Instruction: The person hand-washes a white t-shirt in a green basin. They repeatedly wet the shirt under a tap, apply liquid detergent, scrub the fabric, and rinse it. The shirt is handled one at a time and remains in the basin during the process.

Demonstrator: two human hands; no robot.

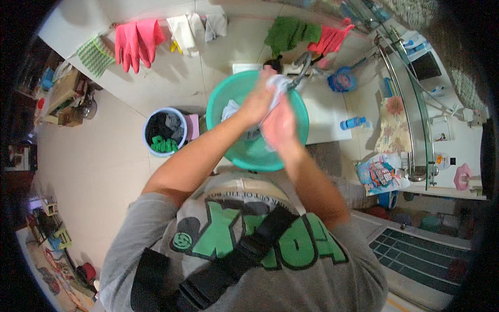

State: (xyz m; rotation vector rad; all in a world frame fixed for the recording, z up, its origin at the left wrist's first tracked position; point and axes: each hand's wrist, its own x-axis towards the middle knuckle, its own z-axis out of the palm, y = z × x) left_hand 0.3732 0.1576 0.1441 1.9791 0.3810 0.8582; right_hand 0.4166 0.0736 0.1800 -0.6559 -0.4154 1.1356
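A wide green plastic basin (218,134) lies before me under a curved metal faucet (302,74). Over its far right part, my left hand (259,99) and my right hand (279,123) press a white cloth (278,82) between them. Both hands are blurred, and much of this cloth is hidden by them. More white cloth (230,110) sits in the basin, to the left of my left forearm.
At the left stands a round bucket (146,136) holding dark and green clothes. Pink rubber gloves (136,43) and cloths hang along the far wall. On the right are a blue bottle (353,123), a plastic bag (380,174) and a glass shelf (423,128).
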